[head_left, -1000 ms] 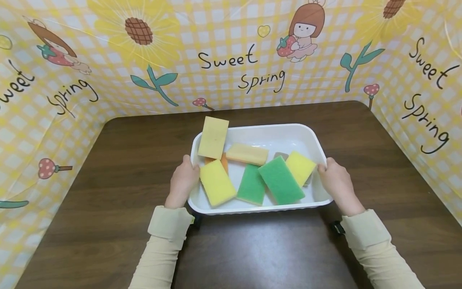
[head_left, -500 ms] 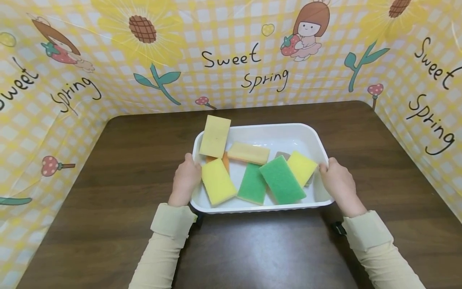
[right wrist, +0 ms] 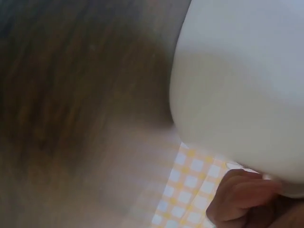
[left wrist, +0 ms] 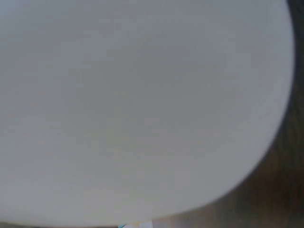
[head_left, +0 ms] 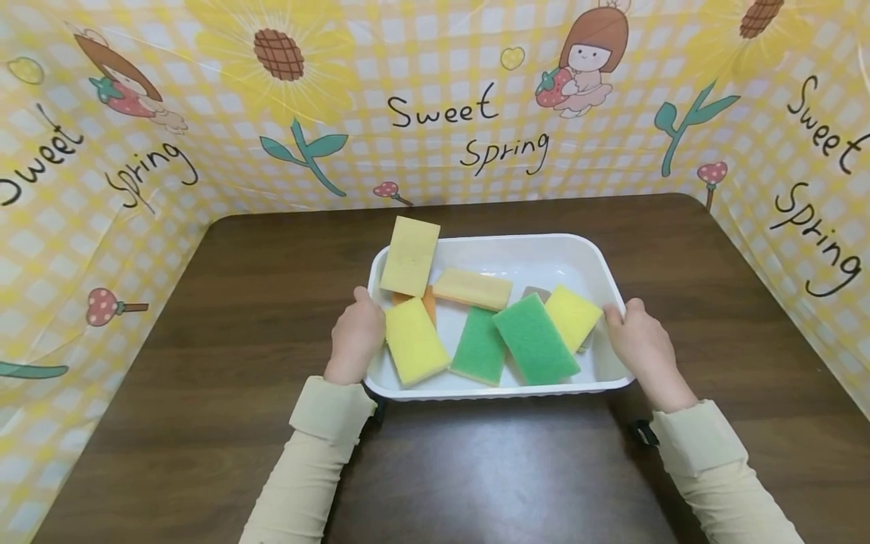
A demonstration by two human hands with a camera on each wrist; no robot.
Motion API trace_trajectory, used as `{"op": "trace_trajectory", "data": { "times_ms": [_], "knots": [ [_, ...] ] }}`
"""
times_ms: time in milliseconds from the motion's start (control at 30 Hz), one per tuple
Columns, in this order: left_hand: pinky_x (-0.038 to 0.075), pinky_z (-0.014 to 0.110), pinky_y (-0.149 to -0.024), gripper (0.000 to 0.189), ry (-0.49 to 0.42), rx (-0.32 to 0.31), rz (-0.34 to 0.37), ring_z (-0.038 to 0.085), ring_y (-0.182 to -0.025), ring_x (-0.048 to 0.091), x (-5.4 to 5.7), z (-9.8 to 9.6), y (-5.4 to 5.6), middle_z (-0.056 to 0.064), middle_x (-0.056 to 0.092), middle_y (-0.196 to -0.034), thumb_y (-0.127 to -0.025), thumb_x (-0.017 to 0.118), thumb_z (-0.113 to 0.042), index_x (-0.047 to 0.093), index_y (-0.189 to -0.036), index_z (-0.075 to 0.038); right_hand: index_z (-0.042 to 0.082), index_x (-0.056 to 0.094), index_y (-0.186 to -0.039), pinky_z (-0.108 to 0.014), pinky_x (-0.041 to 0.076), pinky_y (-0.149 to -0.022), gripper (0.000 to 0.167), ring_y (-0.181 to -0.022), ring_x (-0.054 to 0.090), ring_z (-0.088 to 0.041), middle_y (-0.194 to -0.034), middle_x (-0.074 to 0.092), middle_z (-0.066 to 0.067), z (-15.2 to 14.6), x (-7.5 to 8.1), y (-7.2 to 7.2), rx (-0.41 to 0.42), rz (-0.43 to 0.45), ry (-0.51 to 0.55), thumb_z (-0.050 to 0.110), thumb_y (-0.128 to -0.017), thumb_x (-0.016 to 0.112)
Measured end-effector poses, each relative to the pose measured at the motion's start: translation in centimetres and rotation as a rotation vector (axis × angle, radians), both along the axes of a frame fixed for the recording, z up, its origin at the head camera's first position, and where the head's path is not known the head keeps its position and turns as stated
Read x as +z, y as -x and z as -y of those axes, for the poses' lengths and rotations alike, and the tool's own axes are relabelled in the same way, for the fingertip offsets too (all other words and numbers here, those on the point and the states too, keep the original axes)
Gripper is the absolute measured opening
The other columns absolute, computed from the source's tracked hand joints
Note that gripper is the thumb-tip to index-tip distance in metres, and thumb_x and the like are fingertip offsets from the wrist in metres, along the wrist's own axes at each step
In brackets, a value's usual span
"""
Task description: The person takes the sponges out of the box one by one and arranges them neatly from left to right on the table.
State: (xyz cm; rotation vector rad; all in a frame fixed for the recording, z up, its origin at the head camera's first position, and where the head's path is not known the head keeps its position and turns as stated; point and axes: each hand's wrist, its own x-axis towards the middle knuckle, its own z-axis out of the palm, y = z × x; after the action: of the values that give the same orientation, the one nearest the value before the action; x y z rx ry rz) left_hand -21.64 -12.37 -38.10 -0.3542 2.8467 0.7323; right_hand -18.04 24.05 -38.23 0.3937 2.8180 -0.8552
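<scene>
A white plastic tray (head_left: 526, 261) is held between both hands. My left hand (head_left: 356, 338) grips its left end, thumb at the rim. My right hand (head_left: 642, 346) grips the opposite end; in the right wrist view, curled fingers (right wrist: 244, 192) show at the tray's edge. Inside lie two green-faced sponges (head_left: 537, 341), two bright yellow sponges (head_left: 416, 344) and a pale yellow sponge (head_left: 472, 289). Another pale sponge (head_left: 411, 255) leans over the back left corner, partly hiding an orange one (head_left: 428, 304). A grey piece (head_left: 536, 293) is mostly covered. The tray's white outside (left wrist: 142, 109) fills the left wrist view.
A dark brown wooden table (head_left: 265, 302) lies under the tray and reaches out on all sides. Yellow checked cloth (head_left: 435, 45) with flower prints and lettering rises behind the table and along both sides.
The whole head view has shifted slightly, with cloth, table, tray and hands drifting right in it together. Both hands keep their hold, and the sponges lie as before.
</scene>
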Motion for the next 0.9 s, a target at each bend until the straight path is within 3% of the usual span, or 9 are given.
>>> {"op": "trace_trajectory", "data": {
  "times_ms": [233,467,567,667,800,900],
  "knots": [
    [0.049,0.040,-0.063,0.030,0.007,0.008,0.012,0.033,-0.079,0.063,0.1,-0.1,0.1,0.023,0.060,-0.092,-0.100,0.025,-0.016,0.033,-0.121,0.004,-0.011,0.032,-0.126,-0.036,0.045,-0.066,0.064,-0.089,0.054,-0.037,-0.107,0.052,-0.031,0.1,0.3,-0.3,-0.059,-0.020,0.077,0.047,-0.100,0.028],
    [0.048,0.043,-0.065,0.028,0.031,0.015,0.006,0.034,-0.080,0.063,0.1,-0.2,0.0,0.024,0.061,-0.092,-0.100,0.025,-0.016,0.034,-0.118,0.003,-0.011,0.039,-0.131,-0.052,0.032,-0.086,0.058,-0.111,0.034,-0.044,-0.123,0.042,-0.033,1.2,1.6,-1.0,-0.112,-0.304,0.053,0.038,-0.099,0.040],
    [0.048,0.042,-0.064,0.028,0.036,0.013,0.011,0.033,-0.079,0.063,0.1,-0.2,0.0,0.023,0.061,-0.091,-0.100,0.025,-0.017,0.034,-0.118,0.003,-0.010,0.043,-0.128,-0.052,0.033,-0.085,0.054,-0.111,0.035,-0.044,-0.122,0.043,-0.032,2.3,2.6,-1.6,-0.052,-0.354,0.066,0.034,-0.098,0.046],
    [0.048,0.041,-0.064,0.029,0.037,0.013,0.013,0.032,-0.079,0.063,0.1,-0.1,0.0,0.023,0.061,-0.091,-0.100,0.025,-0.017,0.033,-0.119,0.003,-0.011,0.046,-0.126,-0.051,0.037,-0.083,0.052,-0.106,0.040,-0.043,-0.118,0.046,-0.031,3.7,3.2,-2.1,0.056,-0.331,0.062,0.030,-0.095,0.054],
    [0.047,0.041,-0.064,0.029,0.024,0.016,0.016,0.032,-0.079,0.062,0.1,-0.1,0.0,0.023,0.061,-0.092,-0.100,0.025,-0.017,0.033,-0.119,0.003,-0.014,0.050,-0.121,-0.051,0.042,-0.082,0.051,-0.096,0.049,-0.040,-0.111,0.051,-0.032,5.3,3.0,-2.8,0.212,-0.313,-0.003,0.025,-0.089,0.062],
    [0.047,0.039,-0.063,0.029,0.016,0.020,0.019,0.032,-0.079,0.062,0.1,0.0,0.0,0.022,0.060,-0.092,-0.100,0.025,-0.016,0.034,-0.119,0.003,-0.014,0.051,-0.118,-0.048,0.044,-0.079,0.052,-0.087,0.052,-0.037,-0.106,0.053,-0.032,6.1,2.5,-3.2,0.284,-0.294,-0.058,0.023,-0.085,0.067]
  ]
}}
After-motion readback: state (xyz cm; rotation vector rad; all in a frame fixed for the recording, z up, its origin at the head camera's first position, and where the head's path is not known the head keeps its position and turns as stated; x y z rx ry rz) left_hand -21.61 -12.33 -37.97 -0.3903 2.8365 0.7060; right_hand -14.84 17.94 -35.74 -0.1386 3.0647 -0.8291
